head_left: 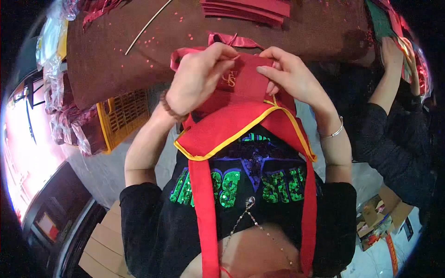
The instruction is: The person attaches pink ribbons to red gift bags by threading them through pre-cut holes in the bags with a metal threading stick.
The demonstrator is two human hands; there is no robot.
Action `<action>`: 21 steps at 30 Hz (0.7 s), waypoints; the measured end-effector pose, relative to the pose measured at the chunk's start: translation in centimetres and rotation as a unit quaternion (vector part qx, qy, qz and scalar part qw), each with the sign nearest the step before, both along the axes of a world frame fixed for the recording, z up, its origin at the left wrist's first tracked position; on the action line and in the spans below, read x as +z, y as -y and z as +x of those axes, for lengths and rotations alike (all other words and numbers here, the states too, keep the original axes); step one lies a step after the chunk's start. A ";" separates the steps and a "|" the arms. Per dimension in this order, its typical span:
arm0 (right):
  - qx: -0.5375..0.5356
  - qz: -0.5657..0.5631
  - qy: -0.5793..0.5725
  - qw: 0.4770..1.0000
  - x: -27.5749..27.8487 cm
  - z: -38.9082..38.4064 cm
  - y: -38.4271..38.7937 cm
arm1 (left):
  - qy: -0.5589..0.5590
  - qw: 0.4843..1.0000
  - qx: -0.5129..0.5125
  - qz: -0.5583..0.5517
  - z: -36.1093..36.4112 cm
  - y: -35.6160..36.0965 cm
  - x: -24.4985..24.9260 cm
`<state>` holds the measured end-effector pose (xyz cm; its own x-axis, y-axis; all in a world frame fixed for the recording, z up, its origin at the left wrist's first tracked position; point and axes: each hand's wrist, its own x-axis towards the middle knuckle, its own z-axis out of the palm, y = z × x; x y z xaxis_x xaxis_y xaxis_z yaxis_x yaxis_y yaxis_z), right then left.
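A dark red flat piece (250,76) with gold lettering is held up in front of my chest, above the edge of the table. My left hand (194,76) pinches its upper left part between thumb and fingers. On the other side, my right hand (294,76) grips the right edge, thumb on the near face. A shiny red ribbon (236,41) shows just behind the piece, on the table. Below my hands the yellow-edged bib of my red apron (227,132) bulges forward.
The brown-covered table (106,60) bears a stack of dark red strips (245,10), a thin stick (147,27) and scattered red specks. At left stand a yellow crate (123,118) and plastic-wrapped bundles (69,116). Another person's arm (389,62) works at right.
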<state>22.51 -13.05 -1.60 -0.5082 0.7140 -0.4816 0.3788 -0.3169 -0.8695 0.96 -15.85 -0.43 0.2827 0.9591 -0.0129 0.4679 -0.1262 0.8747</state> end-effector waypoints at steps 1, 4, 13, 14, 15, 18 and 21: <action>0.001 0.000 0.001 1.000 0.0 0.0 -0.1 | -0.048 0.998 0.009 0.029 0.4 0.1 -0.3; 0.000 -0.031 -0.023 0.999 0.1 0.0 -0.2 | -0.048 0.988 0.013 0.145 1.1 0.3 -1.4; -0.009 -0.035 -0.066 0.997 0.4 0.3 -0.1 | -0.076 0.979 0.052 0.179 2.5 0.7 -2.0; -0.010 -0.037 -0.064 0.997 0.4 0.3 -0.2 | -0.091 0.972 0.051 0.209 2.5 0.6 -2.5; -0.012 -0.040 -0.061 0.997 0.4 0.3 -0.1 | -0.105 0.965 0.049 0.237 2.5 0.5 -2.6; -0.010 -0.034 -0.062 0.997 0.3 0.3 -0.2 | -0.159 0.940 0.066 0.296 2.8 0.3 -2.4; -0.014 -0.031 -0.059 0.998 0.6 0.3 -0.1 | -0.149 0.942 0.077 0.290 2.9 0.6 -3.1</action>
